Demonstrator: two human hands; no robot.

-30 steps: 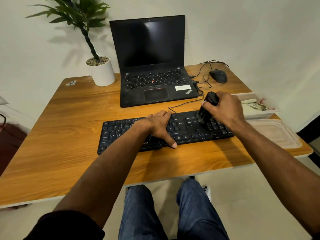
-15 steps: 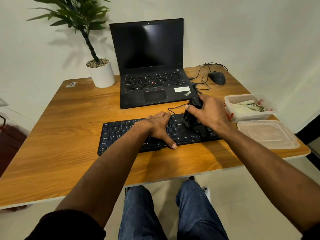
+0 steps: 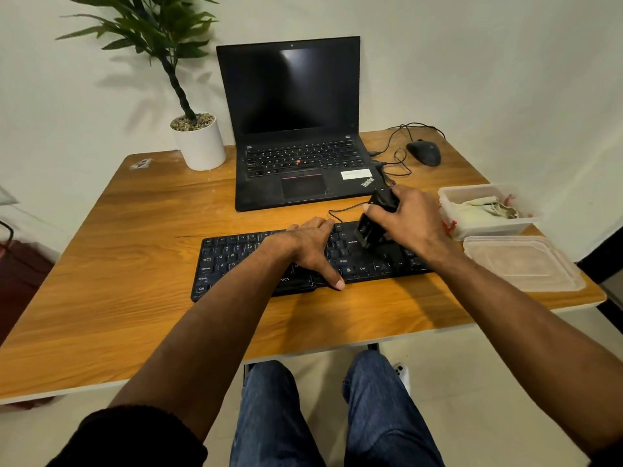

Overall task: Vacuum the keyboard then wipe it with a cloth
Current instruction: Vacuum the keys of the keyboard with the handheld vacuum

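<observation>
A black keyboard (image 3: 232,261) lies across the middle of the wooden desk (image 3: 135,237). My left hand (image 3: 312,246) rests flat on the keys near the keyboard's centre, thumb over its front edge. My right hand (image 3: 409,220) grips a small black handheld vacuum (image 3: 374,222), its nozzle tilted down onto the keys right of centre. The keyboard's right end is hidden under my right hand and forearm. A pale cloth (image 3: 478,207) lies crumpled in a clear plastic container (image 3: 488,227) at the desk's right side.
A black laptop (image 3: 296,129) stands open behind the keyboard. A corded mouse (image 3: 424,152) and loose cables lie at the back right. A potted plant (image 3: 199,143) is at the back left. The container's lid (image 3: 522,262) lies near the right edge.
My right hand has slid the vacuum leftward along the keyboard, from its right end toward the centre. My left hand has stayed in place on the keys.
</observation>
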